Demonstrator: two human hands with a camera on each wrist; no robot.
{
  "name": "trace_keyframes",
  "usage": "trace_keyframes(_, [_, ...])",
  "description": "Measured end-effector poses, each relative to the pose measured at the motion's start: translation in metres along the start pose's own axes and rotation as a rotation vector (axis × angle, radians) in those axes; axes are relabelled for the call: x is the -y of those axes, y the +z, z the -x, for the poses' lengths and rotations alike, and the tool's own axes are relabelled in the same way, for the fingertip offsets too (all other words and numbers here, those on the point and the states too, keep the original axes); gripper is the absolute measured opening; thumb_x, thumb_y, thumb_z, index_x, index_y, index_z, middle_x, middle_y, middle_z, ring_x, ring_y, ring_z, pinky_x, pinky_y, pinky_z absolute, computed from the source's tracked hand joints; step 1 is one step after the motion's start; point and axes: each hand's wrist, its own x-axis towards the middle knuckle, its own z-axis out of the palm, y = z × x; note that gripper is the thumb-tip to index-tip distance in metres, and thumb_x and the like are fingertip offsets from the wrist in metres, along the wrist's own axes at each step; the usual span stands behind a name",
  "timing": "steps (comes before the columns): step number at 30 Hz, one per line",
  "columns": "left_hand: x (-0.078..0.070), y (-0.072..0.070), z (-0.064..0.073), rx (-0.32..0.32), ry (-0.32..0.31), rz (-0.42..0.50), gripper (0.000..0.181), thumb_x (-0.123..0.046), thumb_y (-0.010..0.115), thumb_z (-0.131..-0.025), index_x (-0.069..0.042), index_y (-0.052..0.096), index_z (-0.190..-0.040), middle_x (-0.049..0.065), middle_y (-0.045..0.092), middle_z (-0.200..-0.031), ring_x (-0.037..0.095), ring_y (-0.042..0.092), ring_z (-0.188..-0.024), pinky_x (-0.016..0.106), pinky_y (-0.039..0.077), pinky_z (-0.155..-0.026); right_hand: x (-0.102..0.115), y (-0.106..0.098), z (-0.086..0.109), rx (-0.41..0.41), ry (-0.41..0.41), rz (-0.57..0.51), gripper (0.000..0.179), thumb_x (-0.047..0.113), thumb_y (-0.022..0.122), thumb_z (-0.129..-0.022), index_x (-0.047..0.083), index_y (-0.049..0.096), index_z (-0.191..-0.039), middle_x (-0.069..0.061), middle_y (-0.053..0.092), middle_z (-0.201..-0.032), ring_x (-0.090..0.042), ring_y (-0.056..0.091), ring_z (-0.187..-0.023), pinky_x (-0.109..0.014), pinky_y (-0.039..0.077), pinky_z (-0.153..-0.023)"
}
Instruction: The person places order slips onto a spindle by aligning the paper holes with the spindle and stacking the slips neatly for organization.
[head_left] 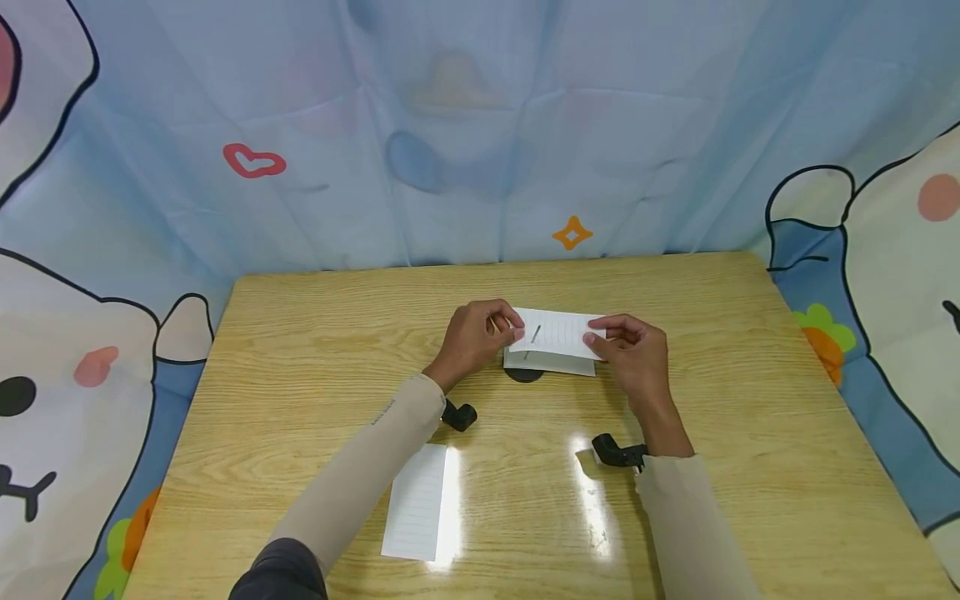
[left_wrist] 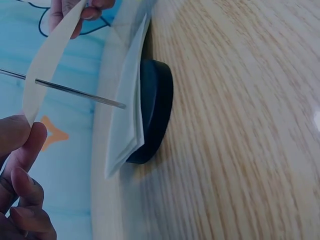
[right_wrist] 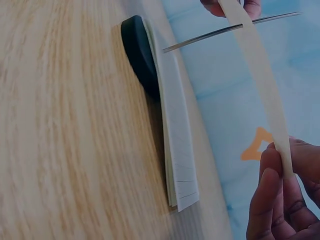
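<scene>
A lined white paper slip (head_left: 562,332) is stretched between both hands, with the thin metal rod of a bill spike (left_wrist: 85,93) running through it. My left hand (head_left: 480,333) pinches the slip's left end between thumb and fingers. At its right end, my right hand (head_left: 633,352) pinches it likewise. Below, several slips (right_wrist: 175,135) lie stacked on the spike's round black base (left_wrist: 159,107), the rod passing through them. The held slip is partway up the rod, apart from that stack. In the wrist views the rod's tip stands free beyond the slip.
Another lined paper slip (head_left: 416,504) lies on the wooden table (head_left: 315,358) near the left forearm, partly hidden by the sleeve. Behind the table's far edge hangs a blue cartoon-printed curtain (head_left: 465,133). Each wrist carries a small black camera mount (head_left: 618,452).
</scene>
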Motion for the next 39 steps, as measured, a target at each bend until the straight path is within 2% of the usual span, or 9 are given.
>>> trace_keyframes(5, [0.003, 0.003, 0.001, 0.002, 0.006, -0.023, 0.004, -0.017, 0.08, -0.098, -0.015, 0.079, -0.1, 0.001, 0.074, -0.087, 0.015, 0.056, -0.068, 0.026, 0.044, -0.064, -0.003, 0.001, 0.001, -0.005, -0.015, 0.068, 0.027, 0.01, 0.086, -0.091, -0.003, 0.078, -0.113, 0.001, 0.059, -0.093, -0.008, 0.056, -0.077, -0.016, 0.05, -0.062])
trace_keyframes(24, [0.014, 0.011, 0.0, 0.018, 0.003, -0.108, 0.006, -0.021, 0.081, -0.097, -0.016, 0.078, -0.098, 0.0, 0.074, -0.084, 0.011, 0.058, -0.063, 0.025, 0.044, -0.059, -0.018, 0.007, 0.001, -0.005, -0.03, 0.238, 0.016, 0.015, 0.084, -0.094, 0.007, 0.081, -0.107, -0.008, 0.061, -0.093, -0.013, 0.052, -0.076, -0.019, 0.047, -0.067])
trace_keyframes(39, [0.02, 0.015, 0.002, 0.036, 0.039, -0.196, 0.004, -0.019, 0.08, -0.097, -0.016, 0.078, -0.099, -0.001, 0.074, -0.082, 0.011, 0.06, -0.066, 0.028, 0.046, -0.064, -0.027, 0.013, -0.001, -0.003, -0.031, 0.364, 0.01, 0.01, 0.082, -0.093, 0.008, 0.082, -0.103, -0.01, 0.065, -0.092, -0.017, 0.055, -0.078, -0.022, 0.047, -0.069])
